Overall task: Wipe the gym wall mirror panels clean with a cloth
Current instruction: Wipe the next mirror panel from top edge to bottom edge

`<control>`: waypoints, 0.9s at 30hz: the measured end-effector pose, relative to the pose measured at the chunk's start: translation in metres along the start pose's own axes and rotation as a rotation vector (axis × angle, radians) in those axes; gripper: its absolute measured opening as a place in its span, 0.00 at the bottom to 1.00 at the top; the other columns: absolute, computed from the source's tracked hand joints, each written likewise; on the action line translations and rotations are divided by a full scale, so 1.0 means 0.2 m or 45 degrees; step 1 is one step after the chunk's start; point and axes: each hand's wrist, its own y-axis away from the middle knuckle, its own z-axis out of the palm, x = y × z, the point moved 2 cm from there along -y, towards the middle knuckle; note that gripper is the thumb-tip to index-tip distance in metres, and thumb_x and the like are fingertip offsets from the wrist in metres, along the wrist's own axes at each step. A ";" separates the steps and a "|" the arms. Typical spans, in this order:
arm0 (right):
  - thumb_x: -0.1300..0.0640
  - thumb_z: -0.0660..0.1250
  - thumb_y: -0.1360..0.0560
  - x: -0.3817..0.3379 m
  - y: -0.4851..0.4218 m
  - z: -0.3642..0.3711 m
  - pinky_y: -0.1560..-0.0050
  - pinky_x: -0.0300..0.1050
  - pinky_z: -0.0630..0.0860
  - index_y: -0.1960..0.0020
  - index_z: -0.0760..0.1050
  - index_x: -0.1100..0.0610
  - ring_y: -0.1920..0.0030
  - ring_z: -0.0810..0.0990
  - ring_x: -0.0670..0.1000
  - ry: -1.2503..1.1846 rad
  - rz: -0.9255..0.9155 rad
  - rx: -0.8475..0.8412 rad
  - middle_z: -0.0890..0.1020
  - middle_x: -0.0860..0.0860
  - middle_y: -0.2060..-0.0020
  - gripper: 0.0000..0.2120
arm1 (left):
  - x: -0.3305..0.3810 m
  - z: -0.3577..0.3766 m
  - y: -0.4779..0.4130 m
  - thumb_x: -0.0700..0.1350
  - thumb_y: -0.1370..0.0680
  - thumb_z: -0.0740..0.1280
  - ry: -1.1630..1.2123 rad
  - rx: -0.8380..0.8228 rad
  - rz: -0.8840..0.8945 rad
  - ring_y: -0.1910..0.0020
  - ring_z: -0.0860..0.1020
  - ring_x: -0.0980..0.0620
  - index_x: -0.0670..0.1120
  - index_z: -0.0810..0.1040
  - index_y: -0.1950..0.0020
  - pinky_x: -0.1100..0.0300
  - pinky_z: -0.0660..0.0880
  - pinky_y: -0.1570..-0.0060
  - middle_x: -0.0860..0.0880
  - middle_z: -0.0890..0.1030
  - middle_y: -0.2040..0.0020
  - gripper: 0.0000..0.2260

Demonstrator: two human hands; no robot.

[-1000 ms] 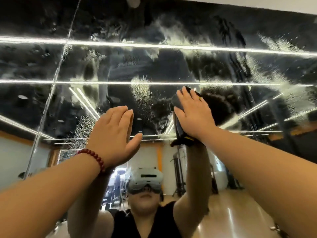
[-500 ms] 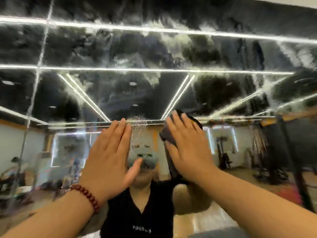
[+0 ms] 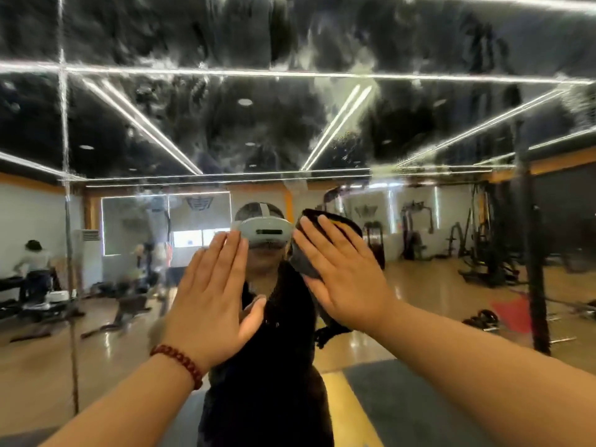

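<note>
pressing a dark cloth (image 3: pixel 309 253) flat against the mirror (image 3: pixel 322 124) with the right hand (image 3: pixel 342 275), fingers straight and spread. holding the left hand (image 3: pixel 213 295) flat and empty beside it, red bead bracelet (image 3: pixel 179 358) circling that wrist.

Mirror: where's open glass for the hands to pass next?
Free: mirror above both hands up to the top edge, right of the cloth, and left of the left hand to the seam. Crowded: centre, left hand beside right hand.
</note>
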 end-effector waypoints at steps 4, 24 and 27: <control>0.46 0.53 0.21 0.19 -0.08 -0.08 0.23 0.51 0.50 0.20 0.53 0.53 0.21 0.54 0.52 -0.024 0.073 -0.023 0.56 0.51 0.21 0.31 | -0.01 -0.03 -0.01 0.61 0.23 0.55 -0.005 -0.025 0.027 0.20 0.46 0.48 0.38 0.57 0.22 0.52 0.40 0.22 0.39 0.60 0.22 0.37; 0.46 0.55 0.24 0.01 -0.44 -0.11 0.24 0.54 0.54 0.23 0.64 0.56 0.23 0.61 0.55 -0.055 -0.295 0.064 0.64 0.53 0.23 0.31 | -0.43 -0.11 -0.22 0.61 0.20 0.51 -0.089 0.070 0.157 0.23 0.57 0.42 0.37 0.57 0.22 0.51 0.46 0.24 0.37 0.61 0.23 0.35; 0.47 0.55 0.22 -0.04 -0.31 -0.08 0.23 0.52 0.51 0.22 0.62 0.54 0.22 0.59 0.53 -0.016 -0.704 -0.074 0.63 0.51 0.23 0.29 | -0.41 -0.11 -0.21 0.59 0.21 0.54 -0.086 0.103 0.181 0.24 0.58 0.41 0.36 0.57 0.23 0.49 0.49 0.24 0.37 0.61 0.23 0.35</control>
